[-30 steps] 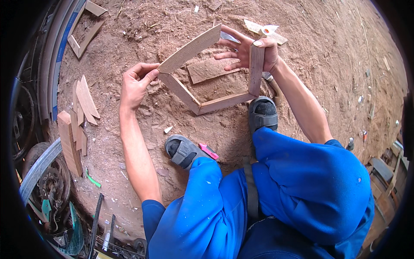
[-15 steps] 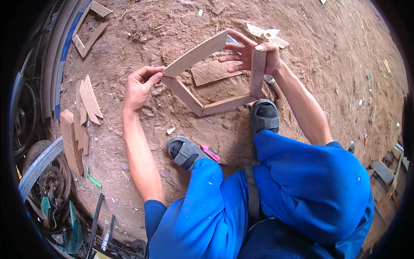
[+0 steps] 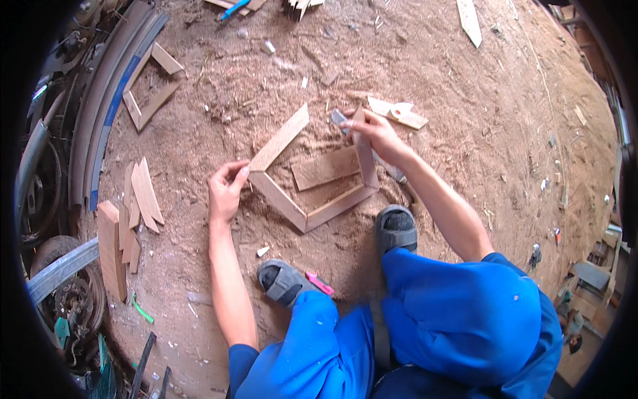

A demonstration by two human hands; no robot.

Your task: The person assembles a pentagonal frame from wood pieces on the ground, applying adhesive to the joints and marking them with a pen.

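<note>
Grip of the left hand: thumb and fingertips are pinched together at the left corner of a wooden frame. By the right hand, the frame's right-hand piece is grasped near its upper end, the grip being closed about it; a pale object is seen at these fingertips, though whether it is held cannot be told. The frame is positioned in front of the sandals, over the dusty ground; whether the ground is touched cannot be confirmed. Four pieces are arranged end to end, with three corners brought together; how these are fastened is not shown. Between the two upper free ends a gap is left, so the outline is judged well advanced but incomplete. Within the outline, a loose board is seen, unattached. Farther out, at the left, loose wooden pieces are laid together; beyond them a second frame is set down, likewise with a gap left.
</note>
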